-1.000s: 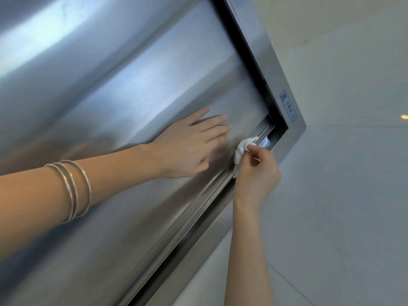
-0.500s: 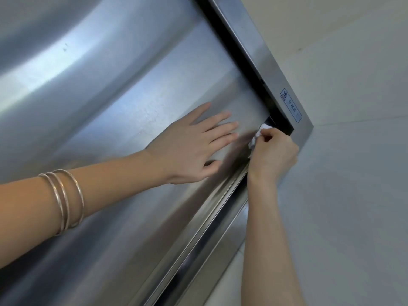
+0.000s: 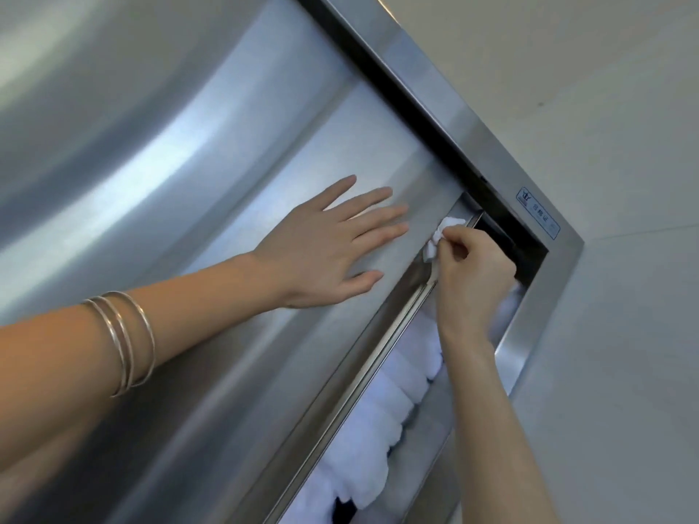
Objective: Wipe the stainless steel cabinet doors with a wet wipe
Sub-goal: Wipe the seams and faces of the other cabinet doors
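The broad brushed stainless steel cabinet door point(image 3: 189, 175) fills the left of the frame. Beside it, at lower centre, the gap is seen far wider than half a second ago, and fluffy white folded towels point(image 3: 378, 429) are now exposed inside. The left hand point(image 3: 321, 255) is laid flat on the door, fingers point(image 3: 378, 217) straight and spread. Right of centre, the small crumpled white wet wipe point(image 3: 440, 236) is pinched in the right hand point(image 3: 472, 285) and pressed against the door's edge rail near its upper corner. The edge is being cleaned, it is judged, while the door's face awaits.

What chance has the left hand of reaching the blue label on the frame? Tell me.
Probably yes: the left hand lies flat on the door; only the right hand sits near its path to the label.
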### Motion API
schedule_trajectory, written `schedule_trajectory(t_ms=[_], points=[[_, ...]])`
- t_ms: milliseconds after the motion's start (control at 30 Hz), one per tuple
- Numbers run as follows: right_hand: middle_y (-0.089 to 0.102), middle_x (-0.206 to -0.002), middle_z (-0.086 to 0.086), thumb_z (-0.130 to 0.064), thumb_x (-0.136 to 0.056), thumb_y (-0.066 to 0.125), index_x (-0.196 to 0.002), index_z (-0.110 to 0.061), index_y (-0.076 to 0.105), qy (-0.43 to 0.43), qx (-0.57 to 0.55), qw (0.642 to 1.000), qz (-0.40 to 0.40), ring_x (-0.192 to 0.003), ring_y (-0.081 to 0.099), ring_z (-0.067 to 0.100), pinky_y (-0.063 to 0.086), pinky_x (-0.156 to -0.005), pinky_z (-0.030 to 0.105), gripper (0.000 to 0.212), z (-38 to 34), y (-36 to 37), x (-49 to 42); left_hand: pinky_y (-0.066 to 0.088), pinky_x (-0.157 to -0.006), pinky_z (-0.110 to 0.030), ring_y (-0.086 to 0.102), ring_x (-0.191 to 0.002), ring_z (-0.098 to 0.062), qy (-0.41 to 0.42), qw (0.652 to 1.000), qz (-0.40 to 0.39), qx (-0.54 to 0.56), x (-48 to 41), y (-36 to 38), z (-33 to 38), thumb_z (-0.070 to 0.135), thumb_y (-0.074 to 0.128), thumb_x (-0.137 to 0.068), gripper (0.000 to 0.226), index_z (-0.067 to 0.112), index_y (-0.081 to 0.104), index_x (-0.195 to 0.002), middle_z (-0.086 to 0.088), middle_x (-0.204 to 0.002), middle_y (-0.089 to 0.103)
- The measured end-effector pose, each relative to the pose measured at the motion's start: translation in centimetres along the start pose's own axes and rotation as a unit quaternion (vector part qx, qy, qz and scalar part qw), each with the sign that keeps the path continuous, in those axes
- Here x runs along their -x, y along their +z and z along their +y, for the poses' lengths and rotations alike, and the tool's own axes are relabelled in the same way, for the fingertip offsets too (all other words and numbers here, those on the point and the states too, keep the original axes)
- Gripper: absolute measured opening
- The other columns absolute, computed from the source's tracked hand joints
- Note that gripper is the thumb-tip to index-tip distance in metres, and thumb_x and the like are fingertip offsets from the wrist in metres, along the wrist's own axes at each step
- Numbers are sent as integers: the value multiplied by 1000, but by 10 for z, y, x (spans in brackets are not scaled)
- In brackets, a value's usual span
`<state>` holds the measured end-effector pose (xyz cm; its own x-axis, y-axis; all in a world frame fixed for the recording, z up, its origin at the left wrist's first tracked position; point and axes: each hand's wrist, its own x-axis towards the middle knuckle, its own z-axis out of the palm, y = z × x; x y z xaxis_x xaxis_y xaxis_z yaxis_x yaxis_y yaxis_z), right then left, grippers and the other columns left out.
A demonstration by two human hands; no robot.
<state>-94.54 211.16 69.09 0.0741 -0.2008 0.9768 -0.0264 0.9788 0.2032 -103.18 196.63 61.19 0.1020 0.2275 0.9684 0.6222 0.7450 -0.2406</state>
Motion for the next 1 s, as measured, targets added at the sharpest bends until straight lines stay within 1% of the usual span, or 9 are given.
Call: schedule_trajectory(t_ms=[167,300,400,500,567,667,767,867,1000], points=[[71,-82,11,4,-76,60,-80,-2,71,-92,20,996,-1,-76,62,31,36,-67,27,14,-25,18,-22,-1,-121,-41,7,-149,-17,-2,1000,-20,-15,10,-14,-40,53,11,-92,68,24,21,-152,5,-160,17],[70,-85,12,-1,-80,54,-83,-4,71,-107,57,992,23,-79,61,32,30,-61,31,18,-49,37,-42,0,-121,-42,9,-149,-17,-8,999,-19,-30,19,-24,-72,53,12,-92,68,23,22,-152,4,-160,18],[69,-75,9,0,-77,56,-77,-6,71,-108,40,991,60,-69,61,28,20,-54,26,16,-73,51,-28,2,-120,-46,13,-148,-21,-25,999,-8,-31,25,-29,-83,55,18,-90,69,21,28,-150,-1,-159,22],[69,-71,8,0,-76,56,-74,-7,70,-151,35,986,54,-66,61,28,29,-53,26,16,-88,57,-20,-2,-119,-47,10,-148,-24,-34,999,-9,-27,32,-32,-91,58,20,-88,72,23,28,-150,-5,-159,21],[70,-79,8,-5,-80,53,-83,-11,71,-171,71,982,27,-74,61,30,28,-56,28,19,-93,59,-35,-2,-119,-45,8,-148,-22,-38,999,-6,-33,35,-35,-102,60,19,-88,72,25,27,-150,-3,-159,19],[70,-92,7,-9,-85,47,-96,-18,70,-136,128,982,21,-84,58,30,20,-61,27,27,-98,62,-61,-5,-120,-43,4,-149,-20,-33,999,-11,-34,38,-37,-111,62,16,-88,72,27,23,-151,0,-161,15],[70,-91,8,-7,-86,44,-96,-17,70,-98,131,986,43,-79,56,29,16,-60,24,30,-106,66,-59,-6,-120,-43,1,-149,-19,-26,999,-7,-30,39,-36,-114,62,14,-88,73,29,20,-152,0,-161,12],[70,-78,10,-6,-81,48,-84,-11,71,-115,97,987,49,-74,60,30,24,-58,28,23,-110,65,-28,-5,-120,-43,2,-149,-19,-30,999,4,-31,40,-33,-116,62,14,-87,73,29,20,-152,0,-161,12],[66,-65,8,1,-76,59,-67,-5,67,-164,32,986,24,-57,58,28,34,-48,26,13,-120,57,31,-3,-120,-46,2,-149,-20,-26,999,4,-27,39,-33,-117,62,13,-87,74,28,20,-152,-1,-161,12]])
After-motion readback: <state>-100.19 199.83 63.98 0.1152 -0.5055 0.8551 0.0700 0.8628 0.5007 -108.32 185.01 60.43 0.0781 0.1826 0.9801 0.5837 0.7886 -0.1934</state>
